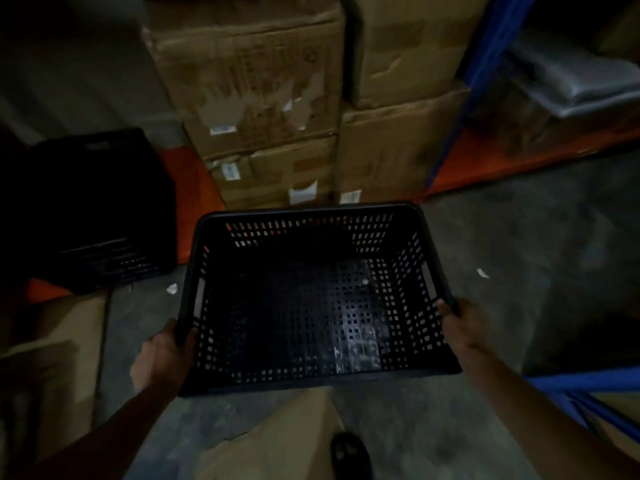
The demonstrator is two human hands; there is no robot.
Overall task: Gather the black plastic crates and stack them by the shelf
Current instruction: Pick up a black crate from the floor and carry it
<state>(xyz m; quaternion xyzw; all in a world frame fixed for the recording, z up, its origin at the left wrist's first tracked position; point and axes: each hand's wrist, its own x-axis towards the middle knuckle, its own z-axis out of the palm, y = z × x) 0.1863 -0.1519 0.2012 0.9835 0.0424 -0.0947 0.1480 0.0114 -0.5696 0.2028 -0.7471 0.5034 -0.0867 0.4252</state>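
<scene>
I have my left hand (162,355) and right hand (460,323) closed on the side rims of an empty black crate (304,299), carried above the floor (502,237); another crate (100,209) sits at its left edge, so stacking remains.

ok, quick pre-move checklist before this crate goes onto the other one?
1. Left hand on the held crate rim: ok.
2. Right hand on the opposite rim: ok.
3. Held crate empty: ok.
4. Black crate on the floor at left, possible stacking target: in view, ok; too dark to tell whether it is one crate or several.
5. Path over the cardboard box at lower left: cannot tell.
6. Stacked cartons ahead, close to the far rim: cannot tell clearance.
</scene>
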